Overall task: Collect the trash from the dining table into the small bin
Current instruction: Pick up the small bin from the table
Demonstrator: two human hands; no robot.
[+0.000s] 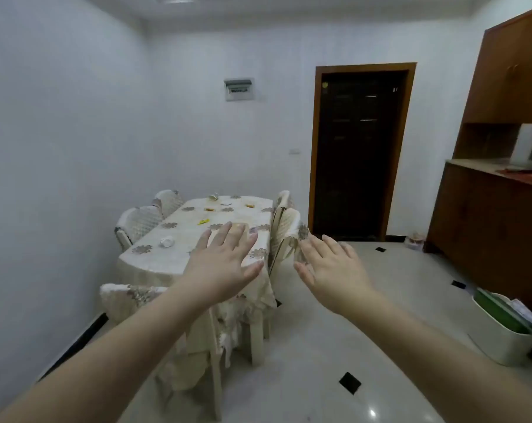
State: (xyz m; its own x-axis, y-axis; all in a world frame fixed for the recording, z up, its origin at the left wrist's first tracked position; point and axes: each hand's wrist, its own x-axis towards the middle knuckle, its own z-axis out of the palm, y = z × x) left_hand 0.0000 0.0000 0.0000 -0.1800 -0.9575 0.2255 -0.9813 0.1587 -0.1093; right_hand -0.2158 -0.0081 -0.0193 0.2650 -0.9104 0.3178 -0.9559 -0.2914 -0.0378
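left hand point(225, 264), right hand point(332, 270): fingers spread, holding nothing, short of dining table point(155, 261) | crumpled paper point(167, 241) near tabletop's left edge, yellow scrap point(203, 221) mid-top, more at far end | likely light, soft: pinch anywhere | small bin point(502, 346) on floor, right

Trash on the dining table point(155, 257), bin apart.
We see crumpled white paper point(167, 241) and yellow scraps point(203, 221) on the cloth; the small bin point(502, 340) stands on the floor.

Left hand point(225, 264) and right hand point(332, 270) raised, fingers spread, holding nothing. Table point(155, 261) beyond them bears scattered trash point(167, 241). Bin point(502, 340) right of right hand.
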